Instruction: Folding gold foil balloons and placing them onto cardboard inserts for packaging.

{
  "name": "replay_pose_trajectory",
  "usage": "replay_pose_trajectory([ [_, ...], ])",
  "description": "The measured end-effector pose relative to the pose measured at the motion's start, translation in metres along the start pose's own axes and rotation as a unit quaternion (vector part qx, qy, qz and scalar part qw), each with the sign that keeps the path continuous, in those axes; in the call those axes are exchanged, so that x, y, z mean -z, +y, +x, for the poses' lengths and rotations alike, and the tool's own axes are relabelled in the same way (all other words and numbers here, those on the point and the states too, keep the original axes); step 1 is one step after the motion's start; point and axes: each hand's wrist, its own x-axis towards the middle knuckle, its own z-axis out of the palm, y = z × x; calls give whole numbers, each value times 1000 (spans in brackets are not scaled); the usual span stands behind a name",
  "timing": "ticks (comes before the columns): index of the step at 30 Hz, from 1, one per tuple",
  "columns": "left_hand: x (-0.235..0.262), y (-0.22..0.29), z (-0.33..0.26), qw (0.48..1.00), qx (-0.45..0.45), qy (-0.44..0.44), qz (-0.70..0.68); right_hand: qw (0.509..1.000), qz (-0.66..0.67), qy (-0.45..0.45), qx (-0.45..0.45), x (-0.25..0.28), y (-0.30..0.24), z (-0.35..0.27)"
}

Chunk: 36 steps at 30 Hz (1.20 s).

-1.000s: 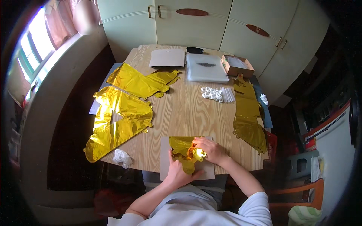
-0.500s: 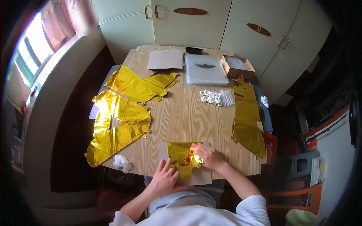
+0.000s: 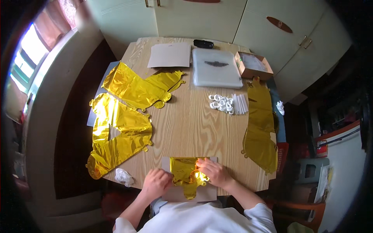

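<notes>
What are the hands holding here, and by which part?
Both hands grip a small crumpled gold foil balloon: left hand at its left edge, right hand at its upper right edge.

left hand [image 3: 156, 183] and right hand [image 3: 213, 173] low, close together, fingers curled, forearms angled inward

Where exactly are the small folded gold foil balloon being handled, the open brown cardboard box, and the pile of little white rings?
Small folded gold foil balloon [image 3: 186, 174]: head view, its crinkled middle between the hands.
Open brown cardboard box [image 3: 245, 72]: head view, its near side wall.
Pile of little white rings [image 3: 220, 103]: head view, centre of the cluster.
</notes>
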Motion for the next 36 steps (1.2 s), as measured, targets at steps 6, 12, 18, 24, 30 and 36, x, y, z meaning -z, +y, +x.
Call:
replay_pose_trajectory([
  [6, 12, -1, 48, 991, -51, 113, 48, 1000, -1, -6, -7, 3, -1, 2],
  [12, 0, -8, 53, 990, -127, 27, 60, 999, 24, -21, -26, 2, 2, 1],
  [18, -7, -6, 49, 991, -116, 35, 65, 999, 26, -40, -6, 8, 7, 2],
  [24, -3, 0, 44, 991, -109, 19, 75, 999, 24, -45, 17, 13, 10, 4],
  [30, -13, -1, 38, 989, -113, 33, 90, 998, 28, -58, 4, 11, 11, 2],
  [36, -9, 5, 36, 991, -99, 16, 89, 997, 30, -73, 19, 14, 13, 2],
])
